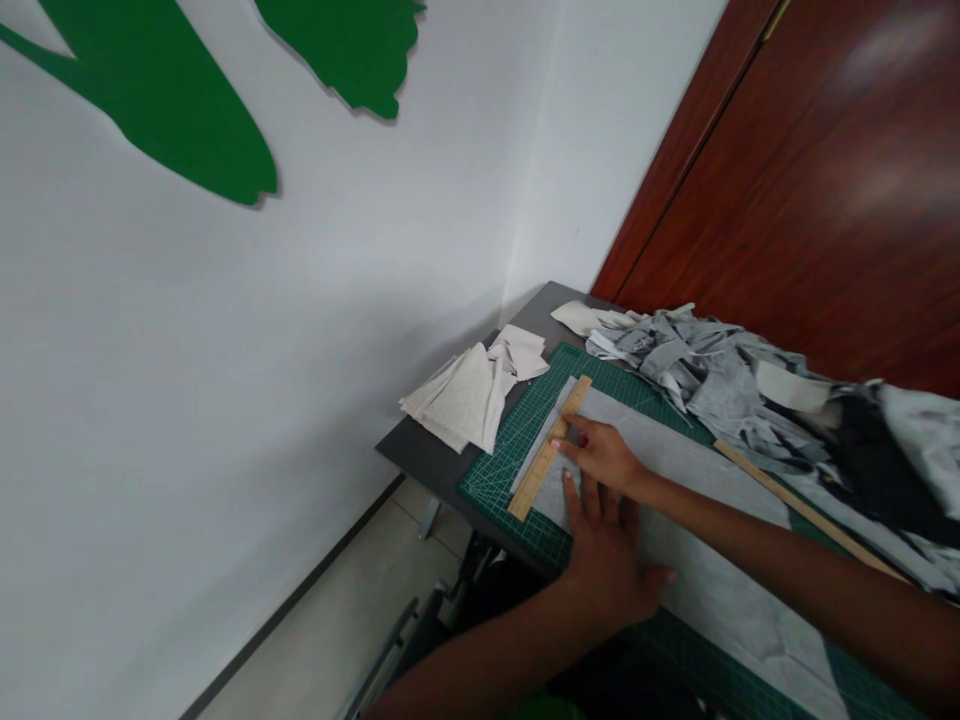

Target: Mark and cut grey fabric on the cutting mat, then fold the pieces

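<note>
A short wooden ruler (553,452) lies slanted across the left end of a long strip of grey fabric (720,550). A narrow edge of the fabric shows past the ruler's left side. My right hand (604,458) reaches in from the right with its thumb and fingertips on the ruler, the other fingers curled under. Just below it, my left hand (609,565) rests flat on the fabric with fingers spread, and its thumb points to the right. Under the fabric is a green cutting mat (495,470) with a printed grid.
Folded off-white cloth pieces (461,395) lie at the left of the dark table (420,445). A heap of grey fabric scraps (705,365) runs along the back edge. A long wooden strip (795,500) lies right of the fabric. Behind are a white wall and a reddish-brown wooden door (825,200).
</note>
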`<state>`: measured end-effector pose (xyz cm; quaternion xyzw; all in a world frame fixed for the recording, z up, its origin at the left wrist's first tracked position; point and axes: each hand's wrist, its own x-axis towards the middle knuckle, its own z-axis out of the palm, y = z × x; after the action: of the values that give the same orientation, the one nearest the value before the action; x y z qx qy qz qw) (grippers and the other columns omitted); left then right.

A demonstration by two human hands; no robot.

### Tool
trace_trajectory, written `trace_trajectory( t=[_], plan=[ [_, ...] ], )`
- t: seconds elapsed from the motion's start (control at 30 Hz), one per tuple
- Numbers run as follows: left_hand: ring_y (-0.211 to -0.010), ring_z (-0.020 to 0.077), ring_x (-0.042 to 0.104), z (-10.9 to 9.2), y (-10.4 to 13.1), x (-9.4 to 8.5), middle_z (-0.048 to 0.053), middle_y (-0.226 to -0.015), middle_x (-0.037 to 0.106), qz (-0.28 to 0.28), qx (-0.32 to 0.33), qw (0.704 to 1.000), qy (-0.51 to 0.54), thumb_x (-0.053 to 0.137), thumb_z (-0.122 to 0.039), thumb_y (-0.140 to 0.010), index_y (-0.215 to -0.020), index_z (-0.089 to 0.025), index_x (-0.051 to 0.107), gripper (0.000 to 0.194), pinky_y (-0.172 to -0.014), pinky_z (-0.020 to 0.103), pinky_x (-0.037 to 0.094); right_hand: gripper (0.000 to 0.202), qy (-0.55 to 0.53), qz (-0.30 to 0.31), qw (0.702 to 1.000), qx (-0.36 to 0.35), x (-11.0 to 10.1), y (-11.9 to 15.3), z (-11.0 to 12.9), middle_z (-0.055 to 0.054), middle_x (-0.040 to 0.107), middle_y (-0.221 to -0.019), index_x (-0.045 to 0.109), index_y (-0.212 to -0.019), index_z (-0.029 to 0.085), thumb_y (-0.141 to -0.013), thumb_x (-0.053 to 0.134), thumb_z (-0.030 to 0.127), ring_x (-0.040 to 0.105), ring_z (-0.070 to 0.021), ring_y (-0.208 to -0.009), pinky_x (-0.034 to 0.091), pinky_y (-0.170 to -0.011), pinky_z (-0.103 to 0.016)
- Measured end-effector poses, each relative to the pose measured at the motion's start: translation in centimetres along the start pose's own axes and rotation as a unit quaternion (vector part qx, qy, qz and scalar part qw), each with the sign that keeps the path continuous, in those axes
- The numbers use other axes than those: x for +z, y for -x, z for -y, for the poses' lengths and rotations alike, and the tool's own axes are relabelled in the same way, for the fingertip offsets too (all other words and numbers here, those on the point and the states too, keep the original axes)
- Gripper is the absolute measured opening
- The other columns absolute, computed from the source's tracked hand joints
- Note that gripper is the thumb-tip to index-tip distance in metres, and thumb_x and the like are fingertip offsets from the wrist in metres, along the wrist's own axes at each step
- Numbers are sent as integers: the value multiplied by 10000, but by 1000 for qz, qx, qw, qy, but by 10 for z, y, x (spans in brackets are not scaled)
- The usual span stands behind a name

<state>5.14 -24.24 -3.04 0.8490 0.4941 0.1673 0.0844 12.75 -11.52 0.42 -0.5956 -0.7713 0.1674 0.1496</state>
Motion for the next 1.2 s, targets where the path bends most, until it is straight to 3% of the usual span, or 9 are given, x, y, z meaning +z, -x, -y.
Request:
trace_trajectory(
  t=[0.3,0.53,0.93,1.2],
  plan=[
    [-1506,463,157,-1,-1,-5,235,-1591,351,1,1,1000,-2,288,-712,-923,-1550,-75,360,897,-1180,622,-192,678,47,-2,999,25,2,-5,6,-43,712,-728,613,-1322,131,-880,574,643,688,-236,-704,451,-594,-282],
    [-1523,466,82,-1,0,-1,221,-1616,310,-2,2,1000,-7,261,-724,-928,-1555,-85,358,900,-1179,637,-186,751,40,22,999,22,1,-10,-5,-65,759,-858,572,-1399,129,-823,683,600,707,-238,-793,476,-656,-277],
    [-1528,464,59,-1,-1,-2,211,-1619,312,3,-1,1000,-6,250,-745,-918,-1571,-94,326,926,-1170,635,-209,745,36,29,999,17,-3,-9,-1,-60,740,-782,602,-1376,96,-832,638,602,687,-233,-722,450,-620,-283],
    [-1522,465,94,-2,-1,-3,216,-1622,300,13,-1,1000,-3,290,-726,-924,-1568,-88,327,907,-1189,651,-133,727,42,15,999,22,-3,-9,-4,-61,749,-813,623,-1354,129,-819,651,621,699,-239,-743,464,-633,-283]
  ],
)
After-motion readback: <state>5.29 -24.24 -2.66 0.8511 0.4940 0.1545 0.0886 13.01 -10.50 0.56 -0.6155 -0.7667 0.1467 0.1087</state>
